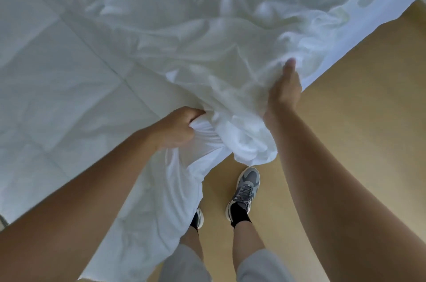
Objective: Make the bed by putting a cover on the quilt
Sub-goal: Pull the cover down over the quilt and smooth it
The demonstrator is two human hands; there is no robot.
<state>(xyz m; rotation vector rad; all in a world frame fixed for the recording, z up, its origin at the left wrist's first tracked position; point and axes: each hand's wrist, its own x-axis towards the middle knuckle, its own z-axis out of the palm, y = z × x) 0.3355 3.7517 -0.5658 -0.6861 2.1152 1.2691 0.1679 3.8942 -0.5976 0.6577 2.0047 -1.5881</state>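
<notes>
A white quilt (57, 74) with stitched squares lies spread over the bed on the left. Over it, in the middle and right, the thin white cover (226, 51) is bunched in loose folds, and part of it hangs down off the bed's edge toward the floor. My left hand (177, 127) grips a gathered bunch of the cover at the bed's edge, fingers curled into the cloth. My right hand (284, 88) reaches into the folds further right, thumb on top; its fingers are hidden under the fabric.
A tan floor (357, 97) runs along the bed's right side. My feet stand there in grey sneakers (245, 187) close to the bed's edge, the left one partly behind the hanging cloth.
</notes>
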